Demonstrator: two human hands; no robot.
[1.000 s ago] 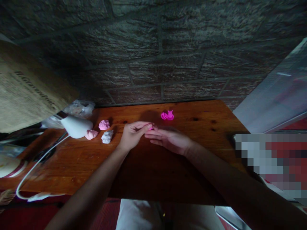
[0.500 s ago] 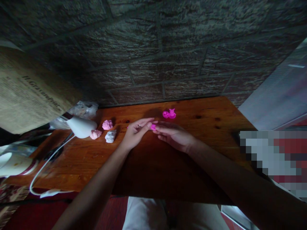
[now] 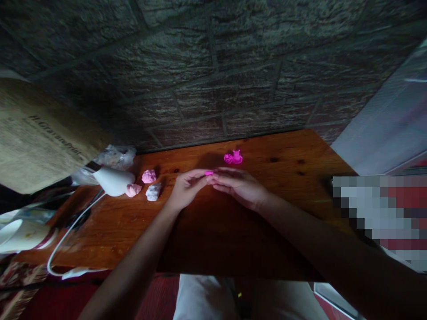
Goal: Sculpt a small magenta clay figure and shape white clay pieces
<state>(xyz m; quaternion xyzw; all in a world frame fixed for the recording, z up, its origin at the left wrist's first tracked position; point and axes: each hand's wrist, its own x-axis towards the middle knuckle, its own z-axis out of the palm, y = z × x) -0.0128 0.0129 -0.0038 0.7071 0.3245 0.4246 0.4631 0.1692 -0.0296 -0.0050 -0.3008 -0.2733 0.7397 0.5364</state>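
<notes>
Over the wooden table (image 3: 116, 226), a small bright pink piece of modelling clay (image 3: 208, 173) is pinched between the fingertips of both hands. My left hand (image 3: 185, 189) grips it from the left with thumb and fingers. My right hand (image 3: 242, 189) meets it from the right, its fingertips pressed together and partly covering it. Just behind the hands lie a pink shaped figure (image 3: 237, 157) with two small points on top and a round pink piece (image 3: 228, 158) beside it. Left of my left hand are a pink lump (image 3: 149, 176), a paler pink lump (image 3: 133, 190) and a whitish lump (image 3: 153, 192).
A white rounded device (image 3: 115, 181) with a white cord (image 3: 62, 238) lies at the left, before a clear plastic bag (image 3: 122, 156). A brown paper sheet or bag (image 3: 43, 133) hangs over that side. Near the left edge is a white cup (image 3: 25, 234). A stone-patterned wall (image 3: 233, 89) closes the back.
The pink clay has turned between the fingertips and now shows as a thinner, flatter strip. Both hands stay together, with small finger shifts; the view has moved slightly.
</notes>
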